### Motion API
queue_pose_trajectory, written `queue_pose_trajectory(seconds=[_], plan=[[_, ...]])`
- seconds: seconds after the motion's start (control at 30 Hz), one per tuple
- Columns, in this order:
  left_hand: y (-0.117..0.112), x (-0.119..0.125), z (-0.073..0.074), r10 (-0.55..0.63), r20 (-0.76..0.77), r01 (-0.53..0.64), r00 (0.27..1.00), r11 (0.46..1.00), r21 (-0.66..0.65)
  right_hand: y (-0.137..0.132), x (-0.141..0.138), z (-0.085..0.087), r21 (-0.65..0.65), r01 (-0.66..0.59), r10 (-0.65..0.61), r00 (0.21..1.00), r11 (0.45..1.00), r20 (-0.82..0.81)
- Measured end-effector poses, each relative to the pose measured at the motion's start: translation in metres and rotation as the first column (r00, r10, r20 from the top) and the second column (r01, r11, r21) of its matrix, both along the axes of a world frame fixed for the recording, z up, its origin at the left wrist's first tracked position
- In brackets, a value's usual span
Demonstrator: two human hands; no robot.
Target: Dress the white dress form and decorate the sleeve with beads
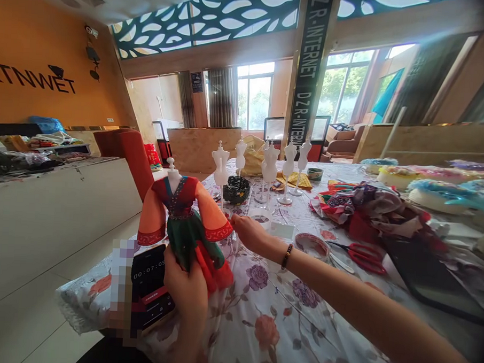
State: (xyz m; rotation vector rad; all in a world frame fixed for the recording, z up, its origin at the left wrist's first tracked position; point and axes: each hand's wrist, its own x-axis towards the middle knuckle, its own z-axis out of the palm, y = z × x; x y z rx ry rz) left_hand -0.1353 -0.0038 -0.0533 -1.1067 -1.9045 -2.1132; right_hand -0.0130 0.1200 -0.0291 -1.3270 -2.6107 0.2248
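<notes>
My left hand (187,286) is closed around the lower skirt of a small white mannequin (173,177) dressed in a red and green costume (184,222) with wide orange sleeves. It holds the figure upright over the table's near left corner. My right hand (250,232), with a bead bracelet on the wrist, pinches the hem of the costume's right sleeve. A black phone (149,287) showing a timer lies just left of my left hand.
The table has a floral cloth (276,322). On it stand several bare white mannequins (270,166), a black woven basket (236,190), a tape roll (312,244), red scissors (361,256) and a heap of coloured fabric (369,208). A white counter (56,205) runs along the left.
</notes>
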Motion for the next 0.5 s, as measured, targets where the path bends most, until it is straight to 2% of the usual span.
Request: queue_pose_trajectory(seconds=[0.17, 0.33, 0.4, 0.5], plan=[[-0.005, 0.006, -0.004, -0.053, 0.032, 0.052, 0.998, 0.998, 0.041, 0.002, 0.007, 0.001, 0.005, -0.023, 0.023, 1.000, 1.000, 0.002], [-0.009, 0.012, -0.012, -0.131, 0.083, 0.119, 0.988, 0.984, 0.136, -0.008, 0.018, -0.003, 0.003, -0.083, 0.082, 0.996, 0.997, 0.034], [-0.011, 0.014, -0.015, -0.109, 0.039, 0.101, 0.993, 0.982, 0.160, -0.012, 0.022, -0.004, 0.019, -0.097, 0.096, 0.995, 0.995, 0.041], [-0.013, 0.016, -0.020, 0.004, -0.119, 0.014, 0.993, 0.988, 0.152, -0.017, 0.026, -0.003, 0.050, -0.112, 0.110, 0.993, 0.992, 0.049]])
